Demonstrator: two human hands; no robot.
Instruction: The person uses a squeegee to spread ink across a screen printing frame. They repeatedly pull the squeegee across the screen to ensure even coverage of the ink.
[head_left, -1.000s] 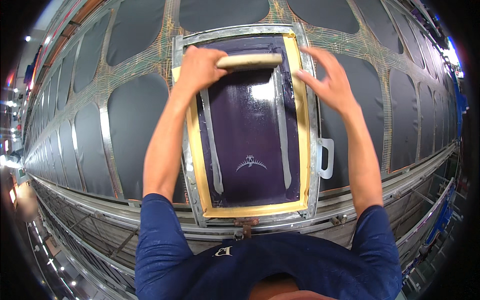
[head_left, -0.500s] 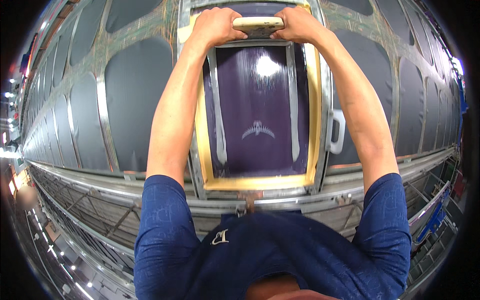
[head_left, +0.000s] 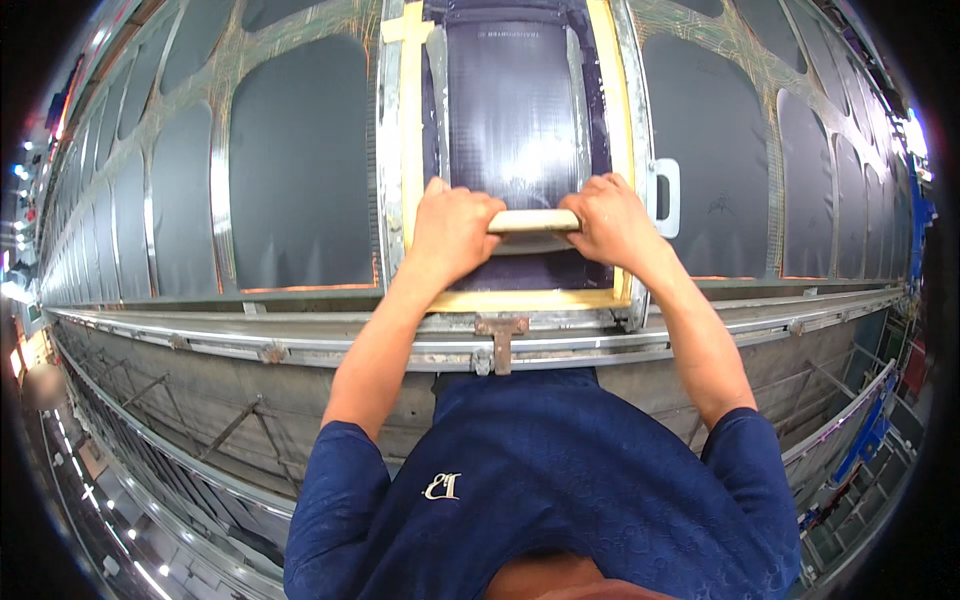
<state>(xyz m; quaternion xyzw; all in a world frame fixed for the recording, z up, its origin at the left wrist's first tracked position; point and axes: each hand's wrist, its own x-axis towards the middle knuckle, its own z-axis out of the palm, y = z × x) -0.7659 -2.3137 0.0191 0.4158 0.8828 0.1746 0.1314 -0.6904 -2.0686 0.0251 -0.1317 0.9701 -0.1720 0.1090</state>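
Note:
A squeegee with a pale wooden handle (head_left: 533,221) lies across the near part of a dark purple printing screen (head_left: 512,110). My left hand (head_left: 452,229) grips the handle's left end and my right hand (head_left: 611,221) grips its right end. The screen sits in a metal frame (head_left: 388,150) edged with yellow tape, flat on a long printing table. The squeegee blade is hidden under my hands.
Dark fabric panels (head_left: 300,165) lie in a row on the table to both sides of the frame. A white handle (head_left: 668,195) sticks out from the frame's right side. A metal rail (head_left: 300,345) with a rusty bracket (head_left: 500,335) runs along the near edge.
Both hands have pulled the squeegee from the far end of the screen down to its near end. One second ago only my left hand held it.

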